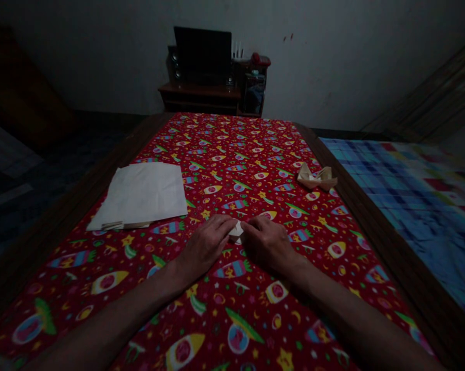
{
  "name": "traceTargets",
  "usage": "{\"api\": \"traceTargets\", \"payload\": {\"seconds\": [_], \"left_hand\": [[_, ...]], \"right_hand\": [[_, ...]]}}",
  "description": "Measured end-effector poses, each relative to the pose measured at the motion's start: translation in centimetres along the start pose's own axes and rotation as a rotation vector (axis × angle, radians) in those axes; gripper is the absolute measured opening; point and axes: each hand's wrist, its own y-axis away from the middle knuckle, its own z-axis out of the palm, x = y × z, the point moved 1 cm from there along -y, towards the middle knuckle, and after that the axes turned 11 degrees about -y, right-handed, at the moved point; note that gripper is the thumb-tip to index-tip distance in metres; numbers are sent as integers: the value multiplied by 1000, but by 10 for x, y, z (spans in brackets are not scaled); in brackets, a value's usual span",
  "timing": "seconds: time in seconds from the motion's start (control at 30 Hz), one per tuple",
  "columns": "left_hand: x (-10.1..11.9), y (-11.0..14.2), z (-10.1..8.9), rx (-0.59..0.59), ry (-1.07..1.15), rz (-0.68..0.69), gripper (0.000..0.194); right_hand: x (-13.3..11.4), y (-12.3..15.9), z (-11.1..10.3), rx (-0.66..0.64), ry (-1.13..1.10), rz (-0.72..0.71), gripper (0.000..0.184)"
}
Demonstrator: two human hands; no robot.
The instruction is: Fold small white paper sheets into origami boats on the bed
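Right of the paper stack (147, 190), I see the left hand (204, 242) and right hand (269, 241) clamped on a folded paper (237, 232) between them.

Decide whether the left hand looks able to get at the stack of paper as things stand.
Probably yes: only red cloth shows between the left hand and the stack of paper, though that hand is busy with the small folded paper.

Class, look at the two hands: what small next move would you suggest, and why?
Perhaps press the small white folded paper flatter: the left hand and right hand sit at its opposite sides, and its visible faces look angled.
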Motion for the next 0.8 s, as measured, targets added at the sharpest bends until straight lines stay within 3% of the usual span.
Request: {"api": "traceTargets", "payload": {"seconds": [0.2, 0.33, 0.47, 0.63, 0.8], "left_hand": [[7, 14, -1, -79, -227, 209, 38], [11, 22, -4, -194, -264, 202, 43], [13, 24, -10, -280, -248, 185, 44], [18, 26, -11, -258, -301, 172, 42], [24, 27, -11, -207, -359, 254, 41]], "right_hand": [[-2, -2, -10, -119, 101, -51, 18], [-1, 0, -13, -216, 69, -70, 23], [2, 7, -15, -217, -31, -88, 33], [5, 12, -12, -169, -76, -60, 36], [5, 10, -14, -209, -62, -54, 32]]}}
